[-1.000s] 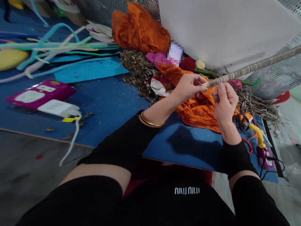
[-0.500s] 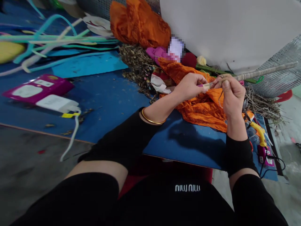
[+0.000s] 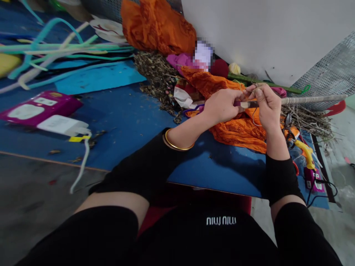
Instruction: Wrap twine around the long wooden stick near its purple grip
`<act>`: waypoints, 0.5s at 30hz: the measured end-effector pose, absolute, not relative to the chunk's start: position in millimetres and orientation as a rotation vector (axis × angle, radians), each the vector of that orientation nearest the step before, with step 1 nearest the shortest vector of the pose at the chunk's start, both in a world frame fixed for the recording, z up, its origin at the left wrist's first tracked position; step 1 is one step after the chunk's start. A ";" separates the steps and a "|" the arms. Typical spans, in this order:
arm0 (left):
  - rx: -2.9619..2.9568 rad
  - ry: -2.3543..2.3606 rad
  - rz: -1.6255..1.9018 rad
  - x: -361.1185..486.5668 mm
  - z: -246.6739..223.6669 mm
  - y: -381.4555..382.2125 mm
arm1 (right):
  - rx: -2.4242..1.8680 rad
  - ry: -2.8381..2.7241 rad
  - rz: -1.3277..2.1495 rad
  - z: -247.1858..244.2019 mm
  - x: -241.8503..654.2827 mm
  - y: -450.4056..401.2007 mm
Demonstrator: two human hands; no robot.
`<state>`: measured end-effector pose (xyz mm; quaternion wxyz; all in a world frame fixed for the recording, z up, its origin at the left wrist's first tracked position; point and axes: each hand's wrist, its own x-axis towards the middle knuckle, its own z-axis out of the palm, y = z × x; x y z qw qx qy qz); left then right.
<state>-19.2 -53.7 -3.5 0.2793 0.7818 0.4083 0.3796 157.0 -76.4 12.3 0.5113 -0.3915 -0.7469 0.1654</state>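
A long, thin stick (image 3: 316, 99) wrapped in pale cord runs sideways in front of me, its dark and light-wood end towards the left. My left hand (image 3: 222, 104) is closed round that end, with a gold bangle on the wrist. Behind the stick, my right hand (image 3: 269, 103) pinches a thin strand (image 3: 253, 119) with thumb and forefinger. The strand dangles in a loose loop below the fingers. Both sets of fingertips nearly meet at the stick. Crumpled orange cloth (image 3: 238, 135) lies beneath the hands.
Dried plant bits (image 3: 155, 74) and dry twigs (image 3: 310, 120) flank the cloth. A yellow-handled tool (image 3: 305, 153) lies at right, a purple packet (image 3: 41, 107) and white pouch (image 3: 63, 123) at left. Coloured foam-like strips (image 3: 69, 48) spread over the blue table (image 3: 130, 122).
The stick has tipped nearer to level, its right end lower. My right hand has shifted left and slightly up, closer to my left hand. The whole view has moved a little.
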 end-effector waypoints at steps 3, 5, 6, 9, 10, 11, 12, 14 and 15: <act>2.248 1.235 0.991 -18.6 0.6 -62.1 | -1.016 -1.742 0.437 9.3 160.1 -73.4; 2.324 1.268 0.970 -17.9 2.1 -65.8 | -1.063 -1.723 0.447 7.6 162.1 -71.9; 2.355 1.273 0.959 -17.6 2.3 -67.0 | -1.078 -1.721 0.442 7.1 162.9 -71.4; 2.415 1.267 0.965 -16.6 0.8 -68.0 | -1.099 -1.733 0.414 7.1 165.0 -70.9; 2.425 1.260 0.984 -16.3 -0.4 -67.7 | -1.106 -1.737 0.408 7.3 165.6 -70.9; 2.434 1.250 1.007 -16.1 -2.0 -67.1 | -1.114 -1.741 0.403 7.6 166.2 -70.9; 2.442 1.238 1.030 -15.8 -3.8 -66.3 | -1.121 -1.745 0.397 7.7 166.7 -70.9; 2.468 1.211 1.065 -15.5 -7.8 -64.1 | -1.128 -1.751 0.383 7.3 167.6 -70.4; 2.489 1.197 1.074 -15.5 -9.8 -62.9 | -1.128 -1.754 0.377 6.8 167.9 -70.0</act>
